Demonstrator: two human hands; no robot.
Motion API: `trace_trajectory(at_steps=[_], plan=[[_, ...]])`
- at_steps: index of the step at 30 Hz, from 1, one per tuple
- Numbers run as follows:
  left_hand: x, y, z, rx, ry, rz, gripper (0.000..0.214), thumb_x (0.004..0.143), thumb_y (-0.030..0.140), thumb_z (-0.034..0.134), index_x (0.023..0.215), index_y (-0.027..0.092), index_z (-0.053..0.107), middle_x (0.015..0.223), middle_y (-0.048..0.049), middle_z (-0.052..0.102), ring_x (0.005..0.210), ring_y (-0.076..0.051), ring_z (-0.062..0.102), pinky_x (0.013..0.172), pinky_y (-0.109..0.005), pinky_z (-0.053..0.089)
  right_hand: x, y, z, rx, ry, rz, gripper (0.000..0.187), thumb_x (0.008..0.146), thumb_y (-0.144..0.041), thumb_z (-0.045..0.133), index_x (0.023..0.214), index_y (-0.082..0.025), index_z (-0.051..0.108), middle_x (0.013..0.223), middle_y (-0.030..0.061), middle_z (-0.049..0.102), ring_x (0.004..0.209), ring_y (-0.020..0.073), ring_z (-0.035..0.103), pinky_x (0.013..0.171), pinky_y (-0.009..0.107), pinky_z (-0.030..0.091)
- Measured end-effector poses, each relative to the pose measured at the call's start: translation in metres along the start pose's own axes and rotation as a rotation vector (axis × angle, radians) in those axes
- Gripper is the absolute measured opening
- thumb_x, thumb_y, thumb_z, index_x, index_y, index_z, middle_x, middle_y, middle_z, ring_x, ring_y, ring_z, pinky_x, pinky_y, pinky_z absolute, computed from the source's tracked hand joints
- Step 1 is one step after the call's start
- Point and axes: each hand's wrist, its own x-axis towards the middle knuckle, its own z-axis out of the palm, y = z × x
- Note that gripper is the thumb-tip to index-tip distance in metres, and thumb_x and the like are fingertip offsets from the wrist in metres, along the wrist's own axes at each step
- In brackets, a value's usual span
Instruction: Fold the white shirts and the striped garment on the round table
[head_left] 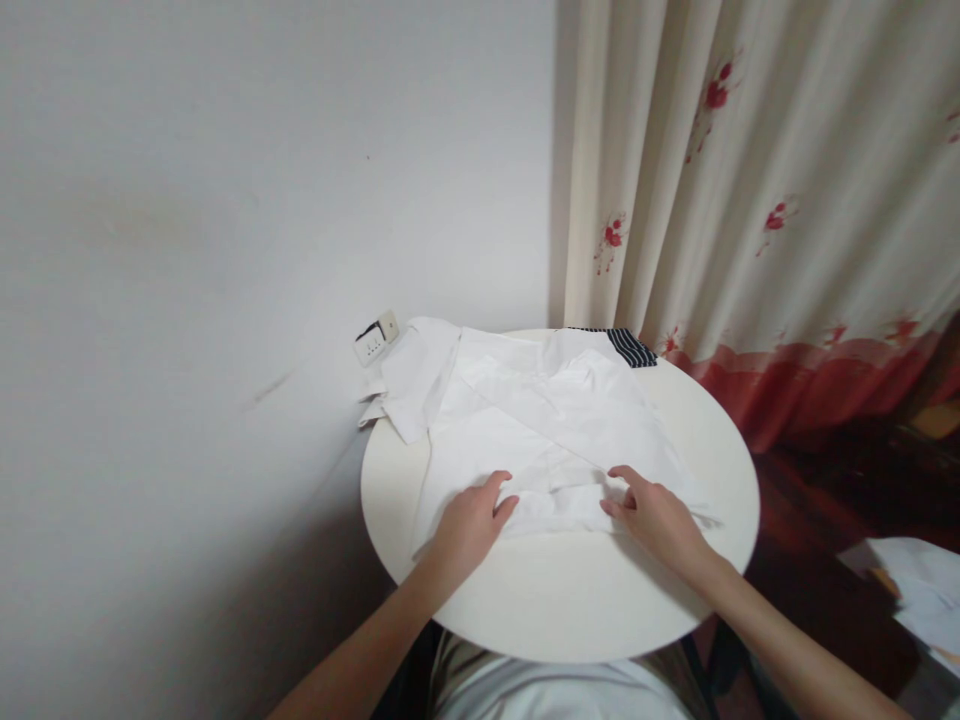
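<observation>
A white garment (525, 420), apparently a shirt, lies spread over the round table, its lower edge folded into a band toward me. One sleeve-like part reaches past the table's left rim. My left hand (471, 518) rests on the left portion of the folded band, thumb and index finger apart. On the right portion, my right hand (654, 515) touches the cloth in the same way, its thumb and forefinger spread. Neither hand's remaining fingers show clearly. Black-and-white striped cloth (632, 348) pokes out at the garment's far right corner.
The round white table (570, 600) stands against a white wall (300, 200) with a socket (370, 346) behind its left side. A flower-patterned curtain (667, 180) hangs behind right. White items (922, 590) lie at the lower right, beyond the table.
</observation>
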Motion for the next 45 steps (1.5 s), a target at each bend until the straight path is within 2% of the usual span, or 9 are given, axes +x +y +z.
trace_trajectory(at_steps=[3,6,10,17,23,27,35,40,45], plan=[[-0.005,-0.003,0.007,0.097,0.043,0.038,0.031,0.100,0.037,0.052,0.125,0.021,0.062,0.094,-0.0059,0.074,0.084,-0.022,0.070,0.074,-0.029,0.047,-0.008,0.008,0.008,-0.061,0.072,-0.054,0.033,0.095,-0.040,0.054,0.123,-0.023,0.057,0.071,0.0002,0.070,0.064,0.0223,0.065,0.060,0.030,0.036],[-0.011,-0.011,0.013,0.120,0.106,0.080,0.028,0.101,0.037,0.052,0.122,0.023,0.064,0.109,-0.0068,0.074,0.094,-0.022,0.072,0.082,-0.030,0.050,-0.012,0.019,0.014,-0.162,0.169,-0.104,0.032,0.098,-0.045,0.051,0.118,-0.022,0.060,0.068,0.0005,0.069,0.062,0.0235,0.065,0.060,0.031,0.037],[-0.018,-0.025,0.013,0.153,0.149,0.107,0.024,0.100,0.037,0.055,0.118,0.024,0.066,0.108,-0.0039,0.076,0.091,-0.021,0.073,0.080,-0.030,0.053,-0.012,0.033,0.014,-0.304,0.294,-0.278,0.032,0.101,-0.045,0.049,0.110,-0.019,0.064,0.070,0.0036,0.069,0.067,0.0239,0.064,0.073,0.036,0.041],[-0.028,-0.044,0.006,0.154,0.284,0.275,0.022,0.103,0.033,0.049,0.105,0.022,0.068,0.099,-0.0037,0.075,0.089,-0.020,0.071,0.081,-0.031,0.054,-0.011,0.049,0.001,-0.290,0.361,-0.509,0.028,0.101,-0.042,0.052,0.100,-0.018,0.068,0.082,0.0068,0.072,0.075,0.0210,0.065,0.082,0.037,0.039],[-0.039,-0.058,-0.007,-0.006,0.220,0.301,0.012,0.098,0.030,0.056,0.101,0.024,0.066,0.094,-0.0023,0.068,0.092,-0.019,0.065,0.085,-0.030,0.051,-0.016,0.076,-0.022,-0.223,0.260,-0.676,0.023,0.097,-0.041,0.061,0.103,-0.020,0.068,0.090,0.0059,0.073,0.083,0.0202,0.065,0.087,0.039,0.040],[-0.050,-0.069,-0.015,-0.105,0.138,0.228,0.010,0.097,0.027,0.056,0.090,0.022,0.062,0.093,-0.0024,0.064,0.092,-0.019,0.061,0.085,-0.031,0.050,-0.021,0.097,-0.033,-0.194,0.245,-0.618,0.022,0.097,-0.041,0.060,0.089,-0.023,0.070,0.087,0.0055,0.070,0.084,0.0211,0.063,0.085,0.039,0.042],[-0.061,-0.079,-0.023,-0.067,0.166,0.145,0.022,0.097,0.031,0.053,0.078,0.022,0.057,0.087,-0.0027,0.061,0.088,-0.021,0.056,0.085,-0.036,0.046,-0.023,0.117,-0.031,-0.046,0.216,-0.351,0.036,0.094,-0.052,0.055,0.077,-0.024,0.070,0.087,0.0086,0.066,0.085,0.0251,0.061,0.080,0.041,0.048],[-0.065,-0.083,-0.030,-0.098,0.113,0.196,0.019,0.097,0.032,0.053,0.083,0.022,0.062,0.089,-0.0025,0.064,0.090,-0.021,0.057,0.086,-0.035,0.047,-0.025,0.116,-0.033,0.001,0.196,-0.352,0.031,0.092,-0.050,0.059,0.077,-0.024,0.067,0.089,0.0084,0.065,0.087,0.0251,0.060,0.081,0.040,0.048],[-0.073,-0.089,-0.031,-0.134,0.122,0.180,0.021,0.097,0.034,0.052,0.082,0.022,0.062,0.087,-0.0027,0.063,0.088,-0.021,0.058,0.082,-0.032,0.048,-0.033,0.114,-0.043,0.025,0.088,-0.394,0.027,0.094,-0.047,0.059,0.082,-0.024,0.066,0.093,0.0082,0.065,0.094,0.0256,0.058,0.085,0.040,0.047]])
